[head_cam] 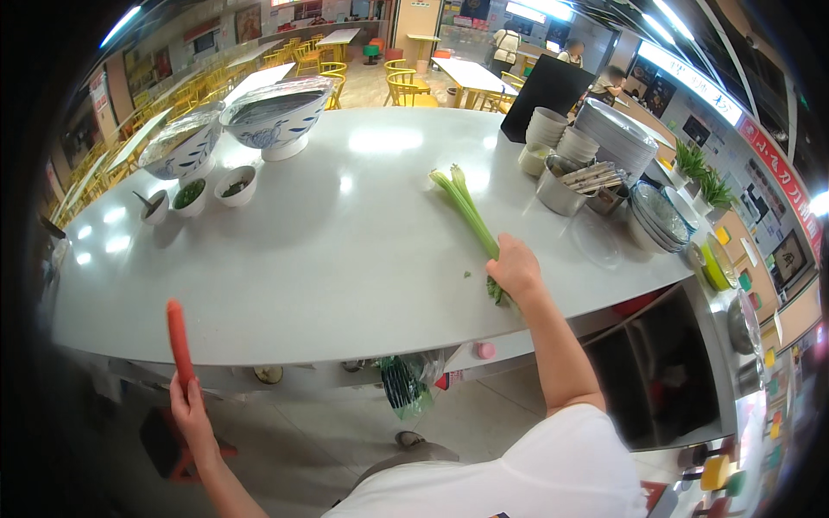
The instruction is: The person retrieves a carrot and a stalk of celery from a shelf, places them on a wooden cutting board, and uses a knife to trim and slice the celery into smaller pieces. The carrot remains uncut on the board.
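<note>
A carrot (pixel 178 340) stands nearly upright in my left hand (pixel 192 417), whose fingers wrap its lower end, just off the near edge of the grey counter (pixel 311 285). My right hand (pixel 516 267) is closed around a bunch of celery (pixel 467 208) over the right part of the counter. The pale cut ends of the stalks point away from me, and the green leaves show below the hand. A small leaf scrap (pixel 467 274) lies on the counter left of the leaves.
Three small bowls (pixel 236 186) and two large patterned bowls (pixel 278 116) covered with film stand at the left. At the right are stacked plates (pixel 615 139), stacked cups, a metal pot (pixel 560 194) with utensils, a clear lid (pixel 594 241) and wrapped bowls (pixel 657 217). People are in the background.
</note>
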`<state>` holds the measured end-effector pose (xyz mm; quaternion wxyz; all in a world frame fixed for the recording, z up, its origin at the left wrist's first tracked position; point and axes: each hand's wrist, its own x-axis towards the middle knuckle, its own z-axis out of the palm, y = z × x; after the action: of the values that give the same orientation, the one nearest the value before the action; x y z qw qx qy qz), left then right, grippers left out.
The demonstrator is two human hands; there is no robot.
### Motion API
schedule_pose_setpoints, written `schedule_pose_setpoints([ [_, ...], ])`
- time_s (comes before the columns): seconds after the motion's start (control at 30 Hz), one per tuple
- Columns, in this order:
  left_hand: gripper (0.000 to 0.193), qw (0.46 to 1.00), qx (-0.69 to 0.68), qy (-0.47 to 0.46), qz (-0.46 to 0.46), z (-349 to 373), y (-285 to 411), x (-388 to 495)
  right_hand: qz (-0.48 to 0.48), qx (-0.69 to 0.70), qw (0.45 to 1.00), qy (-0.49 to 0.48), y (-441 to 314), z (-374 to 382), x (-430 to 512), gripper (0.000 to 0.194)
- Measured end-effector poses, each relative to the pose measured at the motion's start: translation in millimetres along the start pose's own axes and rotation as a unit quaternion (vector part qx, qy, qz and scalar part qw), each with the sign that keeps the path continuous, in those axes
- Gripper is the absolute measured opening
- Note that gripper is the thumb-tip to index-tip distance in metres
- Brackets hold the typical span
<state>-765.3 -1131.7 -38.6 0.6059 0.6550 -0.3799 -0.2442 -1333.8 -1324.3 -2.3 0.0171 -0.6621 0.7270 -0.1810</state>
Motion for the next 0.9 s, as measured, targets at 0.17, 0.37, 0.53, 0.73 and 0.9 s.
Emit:
schedule_pose_setpoints([
  [0.17, 0.036, 0.977, -0.194, 0.011, -0.093, -93, -41, -90, 0.05, 0.404, 0.909, -0.092, -27, -28, -39, 0.031],
  [0.37, 0.033, 0.856, -0.427, 0.16, -0.245, -212, -114, -214, -0.036, 0.622, 0.773, -0.117, -143, -36, -149, 0.041],
  [0.53, 0.021, 0.818, -0.47, 0.259, -0.206, -277, -160, -317, -0.103, 0.692, 0.681, -0.217, -273, 16, -251, 0.054],
  [0.73, 0.033, 0.854, -0.331, 0.354, -0.191, -380, -157, -377, -0.215, 0.465, 0.695, -0.505, -423, 90, -339, 0.053],
  [0.9, 0.037, 0.83, -0.252, 0.469, -0.169, -469, -172, -414, -0.259, 0.492, 0.568, -0.606, -560, 151, -445, 0.025],
])
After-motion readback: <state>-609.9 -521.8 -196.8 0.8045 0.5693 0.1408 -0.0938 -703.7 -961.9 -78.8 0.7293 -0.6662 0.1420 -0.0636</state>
